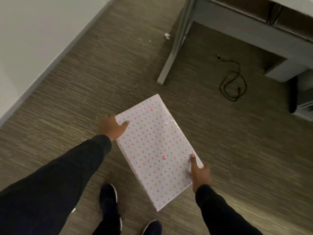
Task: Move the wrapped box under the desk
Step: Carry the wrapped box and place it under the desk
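The wrapped box (155, 146) is flat and rectangular, in white paper with small pink hearts. I hold it in the air above the carpet, tilted, with its long axis running away from me. My left hand (112, 128) grips its left edge, thumb on top. At the near right edge my right hand (199, 172) grips it the same way. The desk (254, 33) stands at the upper right, with a grey metal leg (172, 48) and shadowed floor beneath it.
A black cable (232, 83) lies coiled on the carpet under the desk. A grey unit (303, 97) stands at the right edge. A white wall (33, 39) runs along the left. A scrap of white paper (167, 36) lies near the desk leg. My shoes (108, 197) are below the box.
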